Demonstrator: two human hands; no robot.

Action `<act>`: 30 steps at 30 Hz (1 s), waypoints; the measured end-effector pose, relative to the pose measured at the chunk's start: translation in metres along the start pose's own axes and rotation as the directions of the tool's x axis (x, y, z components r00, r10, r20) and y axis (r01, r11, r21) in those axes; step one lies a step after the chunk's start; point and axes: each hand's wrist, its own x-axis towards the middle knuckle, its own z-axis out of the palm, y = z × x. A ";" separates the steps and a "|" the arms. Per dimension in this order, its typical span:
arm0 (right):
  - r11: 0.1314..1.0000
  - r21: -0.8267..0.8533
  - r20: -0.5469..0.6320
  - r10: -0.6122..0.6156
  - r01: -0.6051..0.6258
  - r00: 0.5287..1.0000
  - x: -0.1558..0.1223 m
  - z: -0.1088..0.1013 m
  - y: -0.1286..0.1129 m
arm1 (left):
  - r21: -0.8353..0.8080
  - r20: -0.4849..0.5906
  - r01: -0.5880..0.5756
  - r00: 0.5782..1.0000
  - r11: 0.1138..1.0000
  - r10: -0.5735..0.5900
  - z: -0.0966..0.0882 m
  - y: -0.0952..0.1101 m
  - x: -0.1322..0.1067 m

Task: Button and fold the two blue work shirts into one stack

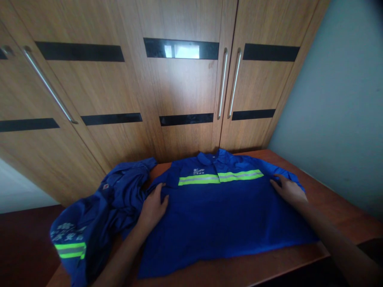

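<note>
A blue work jacket (227, 211) lies spread out on the wooden surface, its collar towards the wardrobe. Across its chest runs a yellow-green and silver reflective band, with small pale lettering above it on the left. My left hand (154, 207) rests on the jacket's left side near the sleeve, thumb held away from the fingers. On the opposite side, my right hand (289, 190) touches the jacket by the other sleeve, its thumb and fingers apart. Neither hand appears to grip the cloth. Left of my left forearm is a crumpled blue garment (119, 195) with a similar reflective band.
The reddish-brown wooden tabletop (335, 207) shows around the jacket. Behind it stands a wooden wardrobe (185, 87) with black strips and long metal handles (223, 83). A pale blue-grey wall (338, 119) closes off the right side.
</note>
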 end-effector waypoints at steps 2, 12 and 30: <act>0.996 0.038 0.022 0.078 -0.079 0.997 -0.008 -0.008 0.016 | -0.033 0.020 0.049 0.999 0.998 -0.048 -0.011 -0.001 -0.010; 0.888 0.400 0.067 0.218 -0.226 0.974 -0.094 -0.010 0.082 | -0.209 0.269 0.385 0.906 0.899 -0.325 -0.043 -0.030 -0.111; 0.957 0.274 -0.152 0.140 -0.094 0.979 -0.098 -0.003 0.093 | 0.211 0.030 0.008 0.999 0.977 -0.014 -0.027 -0.031 -0.132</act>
